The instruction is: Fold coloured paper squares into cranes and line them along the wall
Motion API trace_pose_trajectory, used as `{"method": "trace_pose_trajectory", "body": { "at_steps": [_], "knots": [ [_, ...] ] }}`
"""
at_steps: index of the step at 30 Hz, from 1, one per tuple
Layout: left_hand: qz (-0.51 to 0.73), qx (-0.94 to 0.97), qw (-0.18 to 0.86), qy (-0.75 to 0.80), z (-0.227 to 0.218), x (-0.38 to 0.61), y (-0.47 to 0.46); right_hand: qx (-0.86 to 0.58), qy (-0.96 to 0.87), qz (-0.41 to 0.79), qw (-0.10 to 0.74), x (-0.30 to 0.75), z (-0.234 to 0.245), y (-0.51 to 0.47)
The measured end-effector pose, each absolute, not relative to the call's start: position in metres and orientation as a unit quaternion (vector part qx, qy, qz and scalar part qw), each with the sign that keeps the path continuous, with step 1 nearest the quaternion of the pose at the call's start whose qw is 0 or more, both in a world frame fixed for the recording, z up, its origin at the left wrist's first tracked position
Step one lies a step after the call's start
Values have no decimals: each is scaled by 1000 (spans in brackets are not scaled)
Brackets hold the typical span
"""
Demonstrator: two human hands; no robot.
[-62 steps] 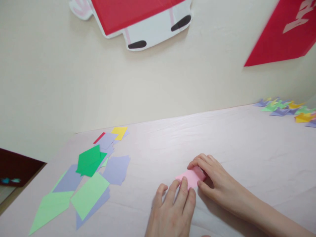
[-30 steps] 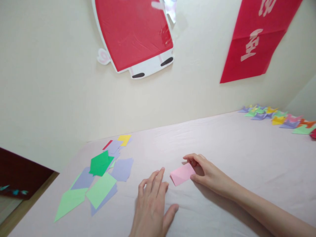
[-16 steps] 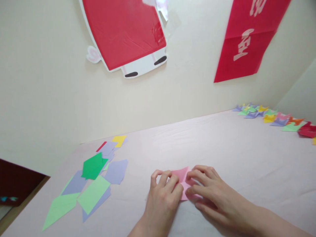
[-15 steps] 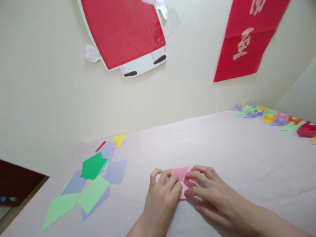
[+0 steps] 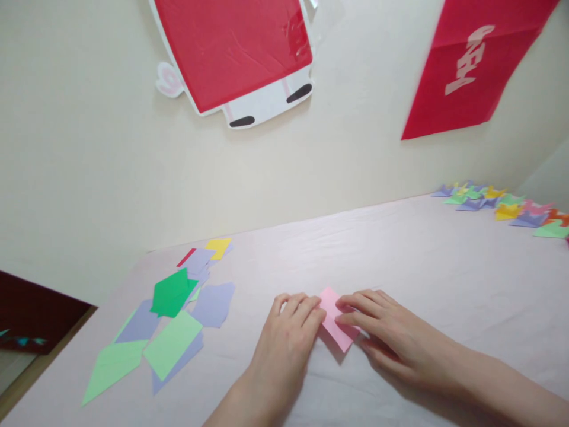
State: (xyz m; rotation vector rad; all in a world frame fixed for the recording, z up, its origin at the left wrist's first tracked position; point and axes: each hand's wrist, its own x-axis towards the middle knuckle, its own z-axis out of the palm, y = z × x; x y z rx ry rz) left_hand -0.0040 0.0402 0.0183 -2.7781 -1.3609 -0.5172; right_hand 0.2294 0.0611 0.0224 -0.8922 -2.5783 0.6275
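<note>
A small folded pink paper (image 5: pixel 336 325) lies on the pale tablecloth (image 5: pixel 400 261) between my hands. My left hand (image 5: pixel 288 335) has its fingers curled, with the fingertips pressed on the paper's left edge. My right hand (image 5: pixel 382 323) lies over the paper's right side, its fingers together and pressing down on it. Part of the paper is hidden under my right fingers.
Loose folded sheets lie at the left: light green (image 5: pixel 171 351), dark green (image 5: pixel 171 293), lilac (image 5: pixel 213 303), yellow (image 5: pixel 217 246). A row of small folded paper figures (image 5: pixel 502 204) runs along the far right by the wall. Red paper decorations (image 5: pixel 235 50) hang on the wall.
Both hands came together on the pink paper, which is now turned and folded narrower. My left hand went from lying flat on the cloth to pressing on the paper's edge.
</note>
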Motion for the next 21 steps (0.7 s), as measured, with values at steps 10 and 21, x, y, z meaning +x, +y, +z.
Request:
{"method": "trace_pose_trajectory", "body": {
  "at_steps": [10, 21],
  "knots": [
    [-202, -857, -39, -472, 8, 7, 8, -290, -920, 216, 150, 224, 19, 71],
    [-183, -843, 120, -491, -18, -12, -8, -443, -827, 319, 139, 188, 22, 105]
  ]
}}
